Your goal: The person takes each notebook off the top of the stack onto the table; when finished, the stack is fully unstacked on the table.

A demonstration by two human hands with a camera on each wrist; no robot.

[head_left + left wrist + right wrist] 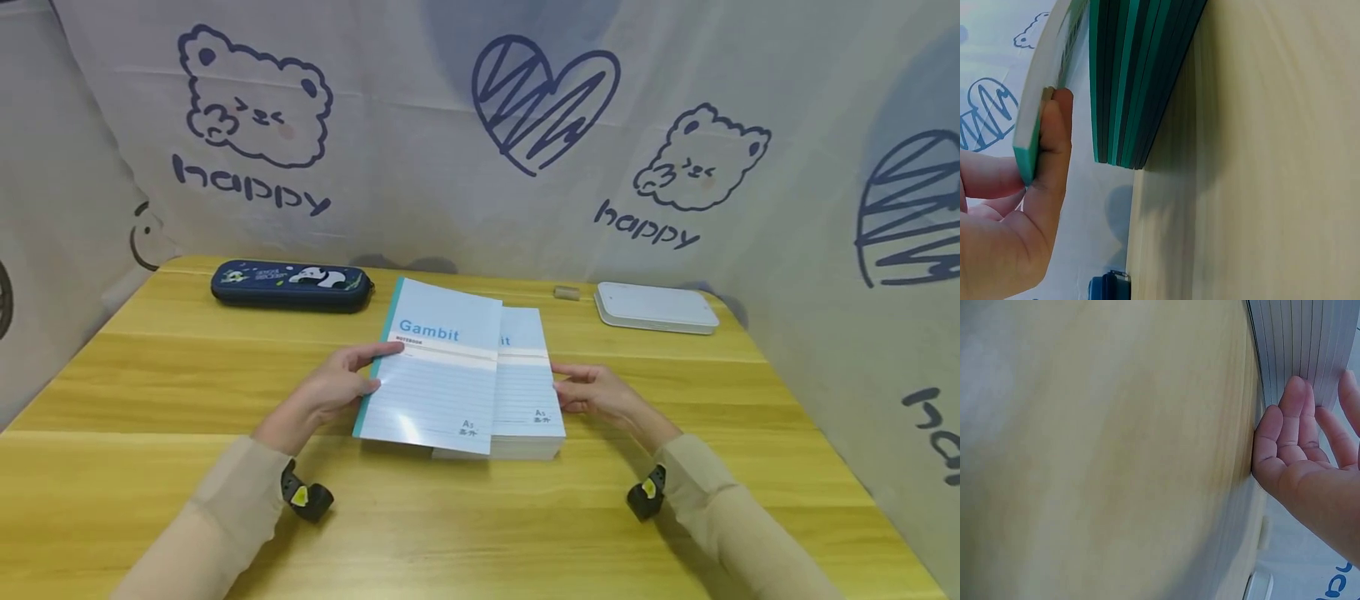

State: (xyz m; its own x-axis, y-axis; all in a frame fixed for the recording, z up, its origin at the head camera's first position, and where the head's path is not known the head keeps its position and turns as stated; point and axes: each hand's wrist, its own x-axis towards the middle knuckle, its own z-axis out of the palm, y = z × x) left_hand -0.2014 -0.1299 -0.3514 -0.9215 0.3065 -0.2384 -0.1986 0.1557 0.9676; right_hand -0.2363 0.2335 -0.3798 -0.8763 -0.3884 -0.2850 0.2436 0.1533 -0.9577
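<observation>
A stack of light-blue "Gambit" notebooks (531, 392) lies mid-table. My left hand (360, 379) pinches the top notebook (438, 375) at its teal spine edge and holds it raised and shifted left off the stack. In the left wrist view the thumb (1047, 156) lies against that notebook's edge (1041, 106), apart from the teal spines of the stack (1135, 81). My right hand (585, 390) rests with straight fingers against the stack's right side. In the right wrist view its fingers (1297, 425) touch the white page edges (1304, 344).
A dark blue panda pencil case (291, 285) lies at the back left of the wooden table (150, 375). At the back right sit a flat white box (655, 307) and a small tan object (566, 292). A printed cloth backdrop surrounds the table.
</observation>
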